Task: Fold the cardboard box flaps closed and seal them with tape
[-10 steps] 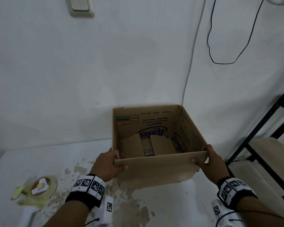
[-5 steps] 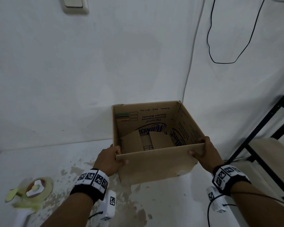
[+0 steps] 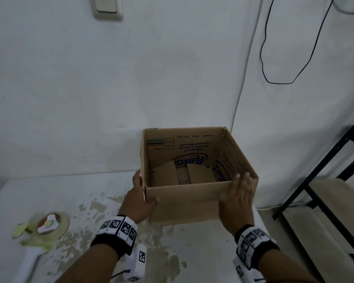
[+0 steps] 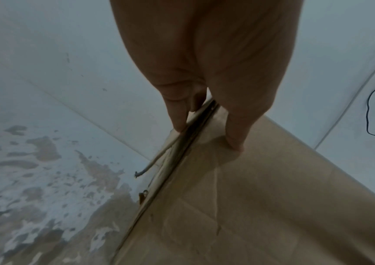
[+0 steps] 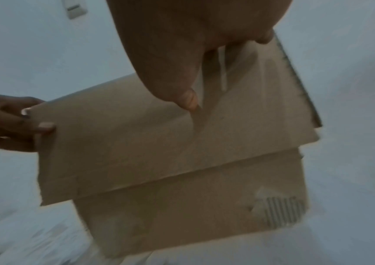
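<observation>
An open brown cardboard box (image 3: 192,152) stands on the white table in the wall corner, two inner flaps folded down inside it. Its near flap (image 3: 184,201) stands upright. My left hand (image 3: 143,190) pinches that flap's left edge, thumb on the outer face and fingers (image 4: 177,114) behind the edge. My right hand (image 3: 237,186) lies flat on the flap's outer face at its right end, fingers straight and pointing up. The right wrist view shows the flap (image 5: 159,143) above the box wall, with the left hand (image 5: 12,123) at its far end. A tape dispenser (image 3: 47,225) lies at the lower left.
The table (image 3: 90,201) has patches of peeled paint. A black metal rack (image 3: 315,180) with wooden shelves stands close on the right. A black cable (image 3: 274,78) hangs on the wall, and a light switch (image 3: 107,5) sits high on the left.
My right hand let go of the flap's top edge and now lies flat against its outer face. My left hand slid to the flap's left edge.
</observation>
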